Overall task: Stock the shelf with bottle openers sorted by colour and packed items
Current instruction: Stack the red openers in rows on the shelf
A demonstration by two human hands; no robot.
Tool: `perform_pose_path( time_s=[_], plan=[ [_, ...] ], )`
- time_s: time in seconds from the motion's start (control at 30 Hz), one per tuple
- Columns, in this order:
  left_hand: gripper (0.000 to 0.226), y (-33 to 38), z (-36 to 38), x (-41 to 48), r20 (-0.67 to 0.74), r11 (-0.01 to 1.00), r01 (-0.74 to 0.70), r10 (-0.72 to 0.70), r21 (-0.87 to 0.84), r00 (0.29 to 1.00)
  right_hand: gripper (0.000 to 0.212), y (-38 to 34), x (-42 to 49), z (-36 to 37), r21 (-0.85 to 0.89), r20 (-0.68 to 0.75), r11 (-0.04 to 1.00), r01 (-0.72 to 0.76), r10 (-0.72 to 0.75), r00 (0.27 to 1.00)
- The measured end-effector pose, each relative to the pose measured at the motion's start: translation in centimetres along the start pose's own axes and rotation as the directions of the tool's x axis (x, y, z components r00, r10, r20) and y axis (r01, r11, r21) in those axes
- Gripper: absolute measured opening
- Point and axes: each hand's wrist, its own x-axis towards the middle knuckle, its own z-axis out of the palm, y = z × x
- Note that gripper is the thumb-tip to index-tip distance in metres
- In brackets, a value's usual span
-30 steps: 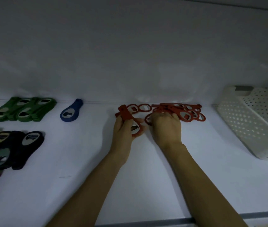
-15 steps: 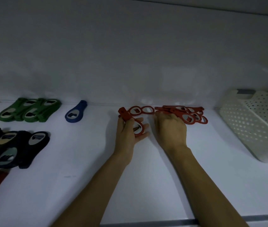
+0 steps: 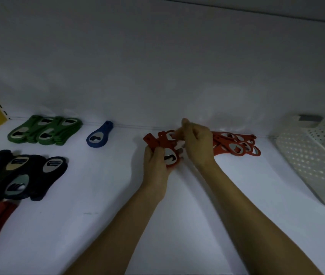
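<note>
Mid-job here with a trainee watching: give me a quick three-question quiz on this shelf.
1. True or false: the left hand grips red openers.
2. How many blue openers lie on the shelf? A one, B three, C five.
3. Fill in: the white basket stands to the ___ of the red pile.
Key: 1 true; 2 A; 3 right.

Opener pile point(image 3: 237, 145) left of basket point(image 3: 304, 165), both on shelf point(image 3: 98, 205)
</note>
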Motion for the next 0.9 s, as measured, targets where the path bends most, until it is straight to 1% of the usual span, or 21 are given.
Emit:
perform_pose_path(
  time_s=[0.03,0.07,0.1,0.13,0.17,0.2,0.27,0.33,0.37,0.4,0.43,0.47,0.5,0.53,0.57,0.6,0.67,0.73,0.83,0.87,0.9],
  plan=[
    [0.026,0.1,0.1,0.0,-0.021,0.999,0.010,-0.010,-0.037,1.000,0.029,0.3,0.8,0.3,-0.123,0.049,0.992,0.028,-0.022,0.999],
    [0.025,0.2,0.1,0.0,-0.039,0.997,0.019,-0.022,-0.080,0.999,0.024,0.7,1.4,0.7,-0.262,0.165,0.964,0.046,-0.003,0.986],
    [0.023,0.3,0.0,0.0,-0.045,0.994,0.020,-0.025,-0.107,0.999,0.027,1.0,1.9,0.9,-0.393,0.322,0.913,0.107,0.028,0.946],
    [0.022,0.3,-0.1,0.1,-0.046,0.994,0.011,-0.016,-0.106,0.999,0.030,1.4,2.1,1.0,-0.494,0.472,0.839,0.226,0.040,0.881],
    [0.022,0.3,-0.2,0.0,-0.044,0.997,-0.003,-0.001,-0.083,0.999,0.031,1.7,2.1,1.0,-0.559,0.566,0.750,0.354,0.033,0.824],
    [0.022,0.2,-0.2,0.0,-0.041,0.998,-0.015,0.013,-0.056,0.999,0.029,1.8,1.9,0.8,-0.592,0.600,0.674,0.442,0.002,0.800],
    [0.022,0.0,-0.2,-0.1,-0.037,0.999,-0.025,0.024,-0.040,0.999,0.026,1.6,1.3,-0.1,-0.640,0.567,0.591,0.491,-0.068,0.821],
    [0.019,0.0,-0.1,-0.3,-0.036,0.998,-0.018,0.015,-0.065,0.999,0.025,1.9,0.3,-1.2,-0.686,0.501,0.554,0.472,-0.111,0.858],
    [0.016,0.0,0.0,-0.3,-0.032,0.998,-0.017,0.015,-0.066,0.999,0.026,2.2,-0.4,-1.7,-0.698,0.456,0.566,0.438,-0.121,0.882],
    [0.015,0.0,0.0,-0.3,-0.024,0.999,-0.024,0.023,-0.038,0.999,0.027,2.5,-1.2,-2.1,-0.688,0.380,0.624,0.370,-0.124,0.917],
    [0.015,-0.1,0.1,-0.4,-0.015,0.999,-0.036,0.036,0.019,0.999,0.025,2.7,-2.0,-2.5,-0.636,0.269,0.726,0.261,-0.109,0.957],
    [0.015,-0.2,0.1,-0.4,-0.002,0.994,-0.054,0.054,0.091,0.999,0.021,2.9,-2.7,-3.0,-0.523,0.136,0.842,0.131,-0.070,0.988],
    [0.015,-0.3,0.2,-0.5,0.013,0.983,-0.077,0.075,0.164,0.997,0.017,3.1,-3.1,-3.4,-0.366,0.005,0.931,0.003,-0.001,1.000],
    [0.014,-0.5,0.2,-0.6,0.027,0.966,-0.104,0.101,0.237,0.995,0.016,3.2,-3.2,-3.8,-0.192,-0.098,0.975,-0.111,0.094,0.991],
    [0.014,-0.7,0.3,-0.7,0.040,0.942,-0.136,0.130,0.307,0.991,0.018,3.3,-3.1,-4.1,-0.044,-0.162,0.979,-0.201,0.192,0.968],
    [0.014,-0.8,0.4,-0.8,0.056,0.914,-0.170,0.160,0.368,0.985,0.021,3.2,-3.0,-4.5,0.050,-0.191,0.964,-0.261,0.265,0.945],
    [0.016,-1.1,0.4,-1.0,0.097,0.866,-0.231,0.210,0.443,0.973,0.021,3.1,-2.8,-4.8,0.129,-0.190,0.938,-0.322,0.342,0.920],
    [0.021,-1.3,0.5,-1.0,0.124,0.841,-0.267,0.237,0.470,0.964,0.019,2.7,-2.8,-4.8,0.216,-0.125,0.914,-0.343,0.375,0.919],
    [0.017,-1.3,0.4,-0.9,0.117,0.839,-0.285,0.261,0.464,0.958,0.021,1.4,-3.4,-4.7,0.402,0.118,0.863,-0.307,0.283,0.952],
    [0.012,-1.3,0.4,-0.8,0.105,0.851,-0.280,0.261,0.445,0.960,0.021,1.1,-3.6,-4.7,0.417,0.202,0.859,-0.299,0.233,0.951],
    [0.007,-1.3,0.4,-0.8,0.094,0.867,-0.270,0.254,0.418,0.962,0.020,0.9,-3.8,-4.5,0.374,0.265,0.886,-0.274,0.181,0.947]
  ],
)
